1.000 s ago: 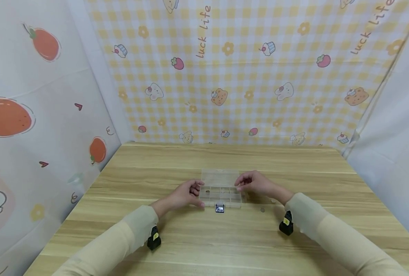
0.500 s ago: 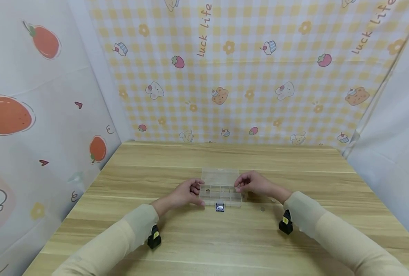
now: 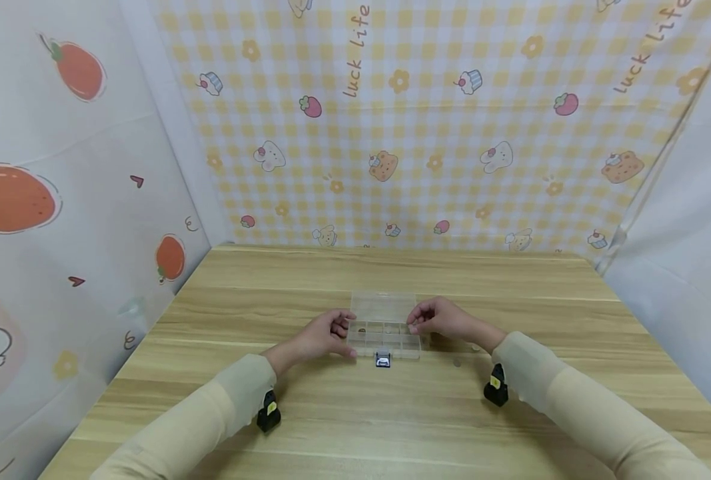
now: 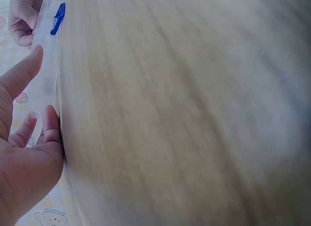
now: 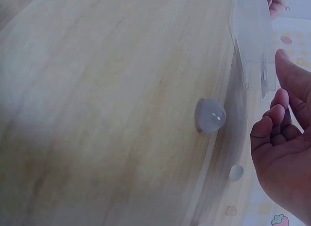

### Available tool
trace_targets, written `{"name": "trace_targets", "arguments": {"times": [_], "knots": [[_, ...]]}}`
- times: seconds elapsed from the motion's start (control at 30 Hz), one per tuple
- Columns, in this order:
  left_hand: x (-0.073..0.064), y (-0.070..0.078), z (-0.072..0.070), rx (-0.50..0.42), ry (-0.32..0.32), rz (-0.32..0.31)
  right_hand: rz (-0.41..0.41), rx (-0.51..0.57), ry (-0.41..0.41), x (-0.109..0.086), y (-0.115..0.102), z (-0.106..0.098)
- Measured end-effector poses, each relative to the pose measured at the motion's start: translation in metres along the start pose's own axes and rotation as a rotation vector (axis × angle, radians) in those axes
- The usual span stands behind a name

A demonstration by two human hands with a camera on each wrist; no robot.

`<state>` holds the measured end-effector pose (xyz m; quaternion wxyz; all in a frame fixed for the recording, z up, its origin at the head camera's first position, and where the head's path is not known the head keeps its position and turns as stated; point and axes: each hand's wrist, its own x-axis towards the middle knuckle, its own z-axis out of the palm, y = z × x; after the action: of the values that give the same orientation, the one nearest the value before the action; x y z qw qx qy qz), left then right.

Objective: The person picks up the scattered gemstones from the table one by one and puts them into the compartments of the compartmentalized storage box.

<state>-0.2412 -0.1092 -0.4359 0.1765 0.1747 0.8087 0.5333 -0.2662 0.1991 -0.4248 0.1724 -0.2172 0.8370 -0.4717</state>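
A clear plastic compartment box (image 3: 393,353) lies with its lid (image 3: 382,307) raised at the back and a blue latch (image 3: 382,360) at its front. My left hand (image 3: 325,335) grips the left end, thumb at the front corner and fingers toward the back. My right hand (image 3: 439,318) is at the back right corner, thumb and index finger together over the end compartment. Its other fingers are curled, and I cannot tell whether something is between the fingertips. A small brown piece (image 3: 362,331) lies in a back-left compartment.
To the right of the box, a clear glassy dome-shaped piece (image 5: 211,115) lies on the wooden table (image 3: 355,420). Two smaller pieces, one pale (image 5: 236,173) and one faintly orange (image 5: 231,210), lie beyond it beneath my right hand. A patterned cloth (image 3: 331,133) hangs behind the table.
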Motion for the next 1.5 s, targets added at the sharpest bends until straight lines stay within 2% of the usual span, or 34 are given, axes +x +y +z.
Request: {"name": "trace_targets", "arguments": {"times": [0.6, 0.77, 1.1, 1.5], "knots": [[-0.001, 0.0, 0.002, 0.003, 0.0, -0.008, -0.002, -0.006, 0.016, -0.005, -0.004, -0.001], [-0.001, 0.001, 0.002, -0.003, 0.004, -0.013, -0.001, -0.062, 0.047, -0.007, -0.008, -0.007], [-0.001, 0.004, 0.0, -0.005, -0.004, -0.009, 0.005, -0.046, 0.063, -0.012, -0.01, -0.019], [0.001, 0.001, -0.001, -0.009, -0.01, -0.005, -0.008, -0.023, 0.083, -0.021, -0.008, -0.03]]}}
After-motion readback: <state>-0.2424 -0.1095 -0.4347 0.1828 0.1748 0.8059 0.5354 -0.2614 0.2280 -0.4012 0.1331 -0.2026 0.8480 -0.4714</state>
